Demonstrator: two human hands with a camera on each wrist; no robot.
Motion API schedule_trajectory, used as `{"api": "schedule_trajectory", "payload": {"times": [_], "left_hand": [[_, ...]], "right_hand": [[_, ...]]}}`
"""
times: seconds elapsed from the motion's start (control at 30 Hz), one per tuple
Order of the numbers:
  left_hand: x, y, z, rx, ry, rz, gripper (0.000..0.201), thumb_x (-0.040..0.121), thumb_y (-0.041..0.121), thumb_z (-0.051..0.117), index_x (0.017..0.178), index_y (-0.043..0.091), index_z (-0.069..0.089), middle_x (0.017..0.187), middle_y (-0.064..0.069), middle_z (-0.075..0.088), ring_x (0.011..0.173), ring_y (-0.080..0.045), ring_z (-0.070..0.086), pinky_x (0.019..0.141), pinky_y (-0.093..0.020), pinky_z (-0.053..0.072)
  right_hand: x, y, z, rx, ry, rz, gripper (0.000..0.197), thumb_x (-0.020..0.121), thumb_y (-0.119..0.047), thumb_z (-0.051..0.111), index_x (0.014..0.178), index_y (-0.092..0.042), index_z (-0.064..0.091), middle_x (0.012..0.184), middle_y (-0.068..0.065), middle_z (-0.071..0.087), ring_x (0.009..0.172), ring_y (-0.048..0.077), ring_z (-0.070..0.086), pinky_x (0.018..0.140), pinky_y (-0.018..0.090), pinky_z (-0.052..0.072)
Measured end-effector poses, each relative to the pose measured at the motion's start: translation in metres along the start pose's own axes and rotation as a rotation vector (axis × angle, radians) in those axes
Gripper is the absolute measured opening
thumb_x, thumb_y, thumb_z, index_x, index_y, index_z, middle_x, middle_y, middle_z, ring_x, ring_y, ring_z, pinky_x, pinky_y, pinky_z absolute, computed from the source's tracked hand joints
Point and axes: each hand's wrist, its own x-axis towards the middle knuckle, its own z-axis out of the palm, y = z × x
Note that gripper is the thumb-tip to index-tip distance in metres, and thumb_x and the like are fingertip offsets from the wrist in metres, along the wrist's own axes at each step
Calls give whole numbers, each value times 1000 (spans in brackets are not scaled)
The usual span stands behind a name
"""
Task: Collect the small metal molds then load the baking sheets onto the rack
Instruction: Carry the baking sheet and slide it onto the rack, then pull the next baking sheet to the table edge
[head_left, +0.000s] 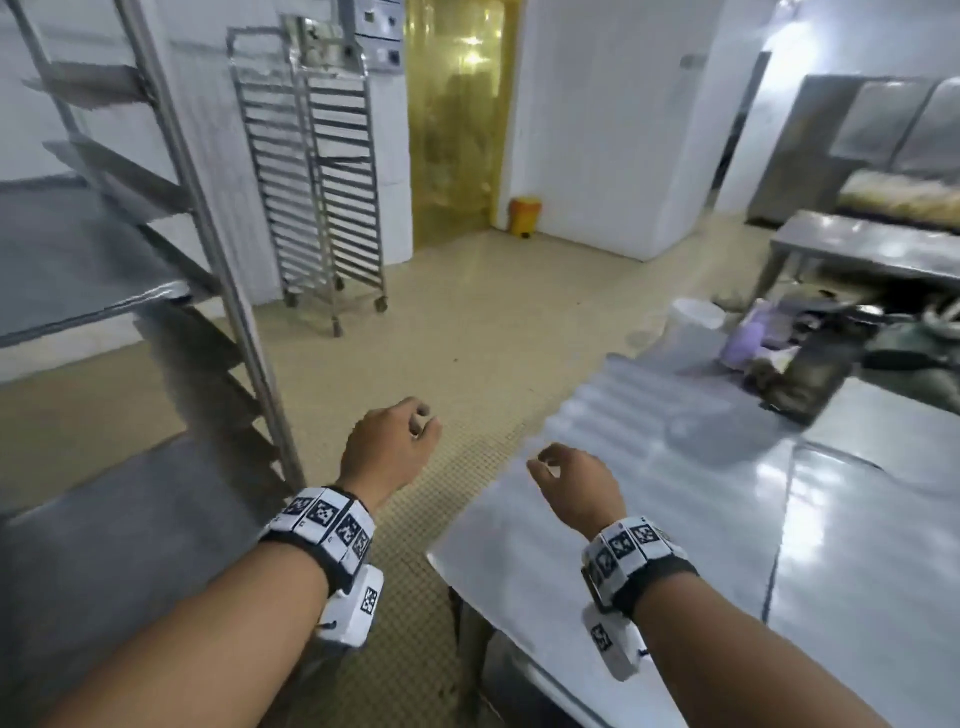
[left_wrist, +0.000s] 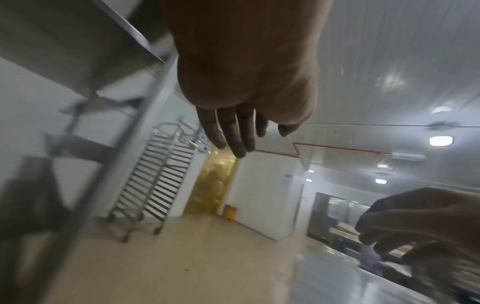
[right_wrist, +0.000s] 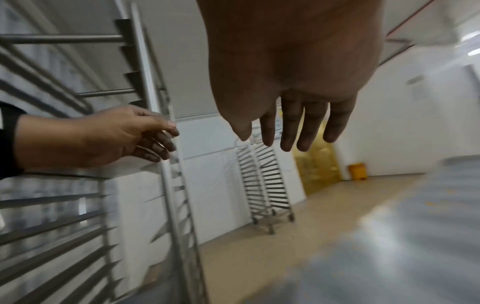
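While flat grey baking sheets (head_left: 78, 270) already sit in the tall steel rack (head_left: 208, 249), both left hand (head_left: 389, 447) and right hand (head_left: 576, 483) hang relaxed and empty, so loading looks partly done.

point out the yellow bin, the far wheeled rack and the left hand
yellow bin (head_left: 524, 215), head view, front of its body
far wheeled rack (head_left: 311, 171), head view, middle post between rails
left hand (head_left: 389, 449), head view, back of hand
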Motion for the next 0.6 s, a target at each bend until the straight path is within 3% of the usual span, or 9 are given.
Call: {"api": "schedule_trajectory", "payload": {"times": [0.13,0.2,0.27,0.37,0.47,0.53,0.6], "left_hand": [[-5,94,101,-64,-346,87,30,92,38,66,115,20,70,99,-1,73,90,-26,66,75,-28,49],[-21,137,149,-53,-557,146,33,94,41,65,120,21,67,100,0,67,84,-21,61,68,-28,45],[-40,173,195,-33,-705,192,37,95,46,64,124,22,64,102,1,64,88,-20,58,69,-29,45],[-72,213,259,-34,-876,216,49,93,50,65,133,21,60,112,-2,67,92,-20,59,81,-29,47],[-103,240,308,-33,-1001,206,65,93,49,65,148,20,46,129,-9,65,110,-23,62,95,-29,46],[-121,253,329,-31,-1040,198,71,94,46,66,152,16,39,134,-11,63,116,-24,60,95,-27,44],[-130,263,347,-37,-1032,197,61,94,39,67,145,14,46,134,-9,63,116,-24,60,89,-24,41]], "right_hand": [[-46,120,-48,9,68,213,37,92,-53,54,113,-27,69,114,-2,73,107,22,65,87,33,51],[-78,176,-65,18,75,317,39,92,-53,55,116,-25,68,117,-1,72,108,21,65,89,33,51],[-113,230,-79,35,73,435,41,92,-51,56,120,-23,67,120,0,70,111,21,63,90,31,49],[-168,298,-95,54,74,611,41,91,-50,57,122,-23,65,123,0,68,113,21,62,89,32,47],[-218,349,-106,69,68,773,44,87,-45,63,124,-20,65,120,5,68,109,24,64,90,32,49],[-248,373,-109,61,32,855,48,84,-41,69,127,-20,62,124,6,66,111,24,62,90,30,48],[-272,393,-112,42,2,919,51,82,-36,73,129,-20,60,127,8,63,115,25,60,91,29,47]]}}
